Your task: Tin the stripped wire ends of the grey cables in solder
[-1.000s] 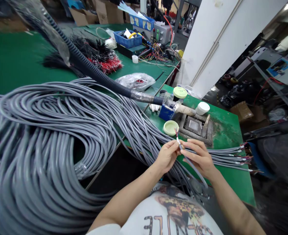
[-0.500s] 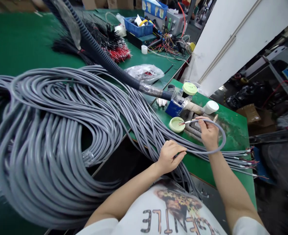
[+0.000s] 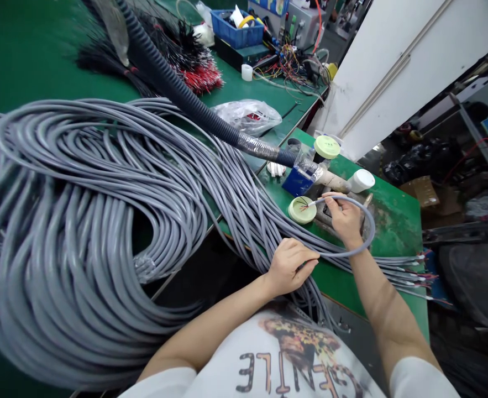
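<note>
Grey round plastic-sheathed cable (image 3: 353, 202) bent in a loop between two hands

Right hand (image 3: 343, 218) pinches this cable near its end with the fingers closed, and the thin coloured wires (image 3: 304, 205) of the end spread just above a pale green round plastic lid (image 3: 295, 214). Left hand (image 3: 289, 267) seems closed around the same cable, near the bench edge. On the green-topped workbench (image 3: 397, 221), a row of grey cable ends (image 3: 409, 271) at the right already shows bare coloured wires, so this part looks done. Large grey cable coil (image 3: 82, 221) lies at left; its far ends are hidden, so how much is left I cannot tell.
</note>
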Demonstrator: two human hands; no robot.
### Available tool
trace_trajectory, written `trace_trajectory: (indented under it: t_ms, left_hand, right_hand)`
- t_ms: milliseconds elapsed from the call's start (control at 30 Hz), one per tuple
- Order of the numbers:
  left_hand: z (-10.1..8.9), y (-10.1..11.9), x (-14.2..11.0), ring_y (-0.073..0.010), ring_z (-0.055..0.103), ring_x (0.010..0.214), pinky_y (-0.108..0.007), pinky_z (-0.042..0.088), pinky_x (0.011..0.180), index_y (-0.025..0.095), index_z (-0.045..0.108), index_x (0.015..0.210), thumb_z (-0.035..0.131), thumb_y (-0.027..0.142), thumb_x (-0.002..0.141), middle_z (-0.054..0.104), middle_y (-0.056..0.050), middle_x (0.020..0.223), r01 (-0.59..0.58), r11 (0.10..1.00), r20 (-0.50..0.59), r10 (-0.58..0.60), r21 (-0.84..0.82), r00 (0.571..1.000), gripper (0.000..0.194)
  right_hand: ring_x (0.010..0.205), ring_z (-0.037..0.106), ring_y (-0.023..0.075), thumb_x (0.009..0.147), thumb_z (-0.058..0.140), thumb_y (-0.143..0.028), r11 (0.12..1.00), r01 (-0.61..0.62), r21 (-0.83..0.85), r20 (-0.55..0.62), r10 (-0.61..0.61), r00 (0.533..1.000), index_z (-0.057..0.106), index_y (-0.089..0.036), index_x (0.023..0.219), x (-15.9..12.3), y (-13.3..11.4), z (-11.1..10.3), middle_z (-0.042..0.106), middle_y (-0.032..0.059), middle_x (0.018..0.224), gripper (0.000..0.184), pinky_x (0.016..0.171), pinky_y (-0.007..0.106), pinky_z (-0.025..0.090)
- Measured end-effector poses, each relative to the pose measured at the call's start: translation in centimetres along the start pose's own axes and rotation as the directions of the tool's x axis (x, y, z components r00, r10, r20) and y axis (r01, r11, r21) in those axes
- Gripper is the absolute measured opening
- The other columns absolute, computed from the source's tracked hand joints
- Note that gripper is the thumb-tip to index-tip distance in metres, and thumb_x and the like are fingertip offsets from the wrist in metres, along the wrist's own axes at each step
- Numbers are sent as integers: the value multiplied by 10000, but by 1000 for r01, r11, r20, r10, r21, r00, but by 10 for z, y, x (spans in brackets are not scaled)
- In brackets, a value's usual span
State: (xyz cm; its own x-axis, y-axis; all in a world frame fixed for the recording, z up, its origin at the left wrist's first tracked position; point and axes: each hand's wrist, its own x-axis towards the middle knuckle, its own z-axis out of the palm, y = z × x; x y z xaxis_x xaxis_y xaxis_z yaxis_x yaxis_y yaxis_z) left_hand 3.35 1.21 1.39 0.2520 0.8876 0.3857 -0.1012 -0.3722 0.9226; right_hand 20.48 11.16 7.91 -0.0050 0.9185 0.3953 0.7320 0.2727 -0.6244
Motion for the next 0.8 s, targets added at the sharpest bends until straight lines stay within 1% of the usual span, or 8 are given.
trace_trajectory:
  t_ms: [133,233,333,433,500,600,700,800]
  left_hand:
    - [0,0,0,-242,598,866,-394,351,870,278,735,1017,664,226,794,741,-81,893,6,1000,2,-6,-8,1000,239]
    - [0,0,0,-243,603,863,-400,355,873,278,738,1003,672,232,787,742,-78,892,20,999,-5,-20,-27,1000,230]
    - [-1,0,0,-238,609,853,-403,364,874,277,735,999,668,222,789,743,-70,886,4,1000,-22,-4,-16,1000,227]
    - [-1,-1,-1,-231,612,854,-402,376,875,277,730,1003,661,200,792,743,-66,902,-27,1000,-47,27,9,999,235]
    - [-2,-1,-1,-230,611,864,-402,379,880,276,726,1010,657,188,793,742,-66,914,-45,999,-56,46,25,997,244]
    - [-2,-2,-2,-230,606,874,-399,380,884,275,725,1008,667,180,785,741,-66,915,-64,997,-59,66,37,996,249]
    - [-2,-3,-2,-229,598,873,-397,381,883,277,723,1003,669,180,782,738,-63,907,-71,996,-56,74,59,996,247]
    - [-2,-3,-3,-223,592,869,-392,387,876,279,712,1024,662,157,781,736,-57,901,-109,989,-59,115,100,992,276]
  right_hand:
    - [821,626,191,899,518,-415,1000,-15,-8,16,16,1000,707,-204,961,1,2,3,703,33,866,291,786,318,471]
    - [818,628,192,900,515,-418,1000,-14,-11,3,14,1000,704,-214,957,1,-3,-1,706,34,881,284,796,328,477]
    - [844,635,197,913,501,-406,999,6,-38,-52,-8,999,695,-221,966,-2,-11,-15,703,38,916,274,824,345,482]
    - [891,641,210,918,502,-388,995,17,-99,-138,-31,990,688,-224,979,-8,-11,-37,701,46,927,255,850,360,482]
    - [907,641,214,916,511,-370,988,7,-153,-200,-38,979,688,-218,975,-12,-2,-51,700,54,932,240,859,364,479]
    - [894,641,214,916,511,-359,976,-34,-216,-289,-31,957,689,-197,957,-17,23,-66,697,65,920,244,854,368,480]
    - [878,635,213,914,499,-370,963,-84,-255,-358,-13,934,688,-183,940,-18,51,-71,692,70,902,267,849,374,484]
    - [867,629,210,911,496,-366,953,-113,-282,-387,-5,922,690,-176,917,-17,69,-71,692,72,892,272,844,371,485]
